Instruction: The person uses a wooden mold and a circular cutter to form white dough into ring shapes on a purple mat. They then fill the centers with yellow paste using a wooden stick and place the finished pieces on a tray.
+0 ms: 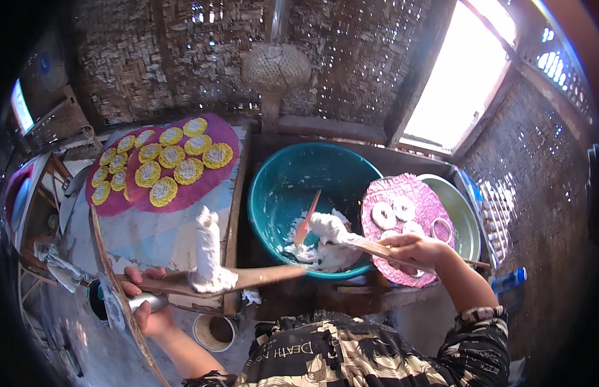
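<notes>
My left hand point(148, 309) is closed round the end of a flat wooden board point(267, 276); a silver metal cylinder point(150, 302) shows below the board, by the same fingers. On the board stands an upright column coated in white dough point(208, 251), with more dough round its foot. My right hand point(412, 250) grips a wooden spatula point(377, 249), whose tip carries a thick lump of white dough point(332, 228) over a teal basin point(264, 242). Inside the basin, more dough lies along the bottom, and an orange-pink scraper point(305, 226) leans in it.
At left, yellow-and-white round pieces point(172, 156) lie on a magenta sheet point(138, 199) on a table. A pink mat point(377, 190) with several white rings rests on a green basin point(468, 222) at right. Below stands a bucket point(199, 332); a woven wall point(364, 58) rises behind.
</notes>
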{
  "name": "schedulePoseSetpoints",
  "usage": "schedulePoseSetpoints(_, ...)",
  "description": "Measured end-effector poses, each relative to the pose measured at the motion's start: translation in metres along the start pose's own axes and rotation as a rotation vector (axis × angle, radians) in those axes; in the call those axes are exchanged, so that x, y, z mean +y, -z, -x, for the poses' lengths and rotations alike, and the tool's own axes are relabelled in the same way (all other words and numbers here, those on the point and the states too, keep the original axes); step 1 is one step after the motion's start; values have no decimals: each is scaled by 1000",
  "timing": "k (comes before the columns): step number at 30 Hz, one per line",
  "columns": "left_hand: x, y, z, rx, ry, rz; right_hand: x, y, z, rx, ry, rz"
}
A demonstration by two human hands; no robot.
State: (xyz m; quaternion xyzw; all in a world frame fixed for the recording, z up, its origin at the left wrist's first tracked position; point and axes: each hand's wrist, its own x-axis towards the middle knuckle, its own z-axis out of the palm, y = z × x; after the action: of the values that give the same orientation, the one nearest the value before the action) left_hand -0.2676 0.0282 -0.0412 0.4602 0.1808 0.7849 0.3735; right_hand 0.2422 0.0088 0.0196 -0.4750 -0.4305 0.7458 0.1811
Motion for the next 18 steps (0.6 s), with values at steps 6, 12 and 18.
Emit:
schedulePoseSetpoints(6, -7, -56, -2, -220, 472, -364, 19, -6, 26, 69, 219, 65)
schedulePoseSetpoints(12, -60, -156, 6, -844, 299, -687, 2, -18, 26, -109, 308, 393)
schedulePoseSetpoints(18, -51, -183, 14, -979, 32, -989, -63, -30, 64, 291, 458, 1417)
